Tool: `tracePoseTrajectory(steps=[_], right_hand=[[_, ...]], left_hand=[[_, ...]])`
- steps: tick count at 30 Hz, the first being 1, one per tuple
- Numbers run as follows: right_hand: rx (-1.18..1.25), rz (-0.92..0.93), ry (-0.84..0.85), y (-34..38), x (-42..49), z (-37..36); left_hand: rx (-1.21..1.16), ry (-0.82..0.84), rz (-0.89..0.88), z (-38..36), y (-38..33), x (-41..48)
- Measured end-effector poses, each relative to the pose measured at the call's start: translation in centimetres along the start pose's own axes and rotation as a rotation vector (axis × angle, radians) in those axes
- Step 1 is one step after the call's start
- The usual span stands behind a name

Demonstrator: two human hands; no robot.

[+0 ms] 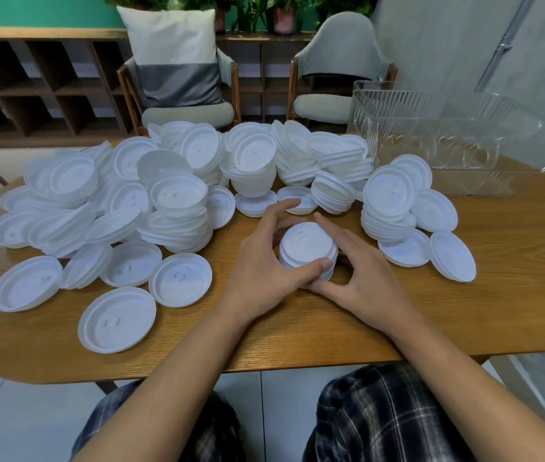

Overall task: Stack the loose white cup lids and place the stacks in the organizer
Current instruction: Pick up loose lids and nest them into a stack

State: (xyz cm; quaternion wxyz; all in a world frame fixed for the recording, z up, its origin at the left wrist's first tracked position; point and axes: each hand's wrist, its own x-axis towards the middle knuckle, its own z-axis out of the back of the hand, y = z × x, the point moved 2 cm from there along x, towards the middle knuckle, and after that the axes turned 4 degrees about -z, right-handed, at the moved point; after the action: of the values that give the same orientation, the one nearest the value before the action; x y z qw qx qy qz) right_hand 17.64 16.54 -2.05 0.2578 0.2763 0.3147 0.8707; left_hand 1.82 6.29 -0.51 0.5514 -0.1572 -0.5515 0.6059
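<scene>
As my two hands meet at the centre of the wooden surface (484, 315), both grasp one short stack of white cup lids (308, 248), which stands upright on that surface. My left hand (261, 265) wraps the stack from 9 o'clock: its fingers (284, 208) curl over the far side and the thumb lies across the near rim at 6 o'clock. My right hand (368, 285) closes on the stack from 3 o'clock, with the index finger laid along the side and the thumb reaching under the left thumb.

From 9 to 12 o'clock of the held stack lies a heap of loose lids (171, 195), some partly nested and tilted. Single lids (117, 323) lie rim up at 7 to 8 o'clock, near the front edge. A taller leaning stack (389, 208) stands at 2 o'clock, with a few flat lids just beside it.

The clear ribbed organizer (448, 138) sits at 1 o'clock on the far right of the surface, well apart from my hands. Two upholstered chairs (334, 61) stand beyond the surface at 12 o'clock, the left one carrying a cushion (174, 51).
</scene>
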Motion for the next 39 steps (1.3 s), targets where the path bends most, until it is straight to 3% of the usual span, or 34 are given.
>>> tracePoseTrajectory(steps=[21, 27, 31, 35, 39], right_hand=[[-0.032, 0.035, -0.004, 0.1, 0.1, -0.2], [-0.01, 0.012, -0.012, 1.3, 0.6, -0.9], [-0.026, -0.013, 0.003, 2.2, 1.0, -2.1], [-0.03, -0.029, -0.014, 2.5, 0.9, -2.6], [-0.039, -0.04, -0.002, 2.5, 0.8, -2.6]], left_hand=[[0.106, 0.061, -0.001, -0.3, 0.3, -0.1], [0.31, -0.093, -0.193, 1.4, -1.2, -1.6], [0.569, -0.223, -0.35, 5.0, -1.9, -2.5], [0.821, -0.311, -0.236, 10.4, -1.5, -2.2], [0.966, -0.198, -0.156, 13.2, -0.2, -1.3]])
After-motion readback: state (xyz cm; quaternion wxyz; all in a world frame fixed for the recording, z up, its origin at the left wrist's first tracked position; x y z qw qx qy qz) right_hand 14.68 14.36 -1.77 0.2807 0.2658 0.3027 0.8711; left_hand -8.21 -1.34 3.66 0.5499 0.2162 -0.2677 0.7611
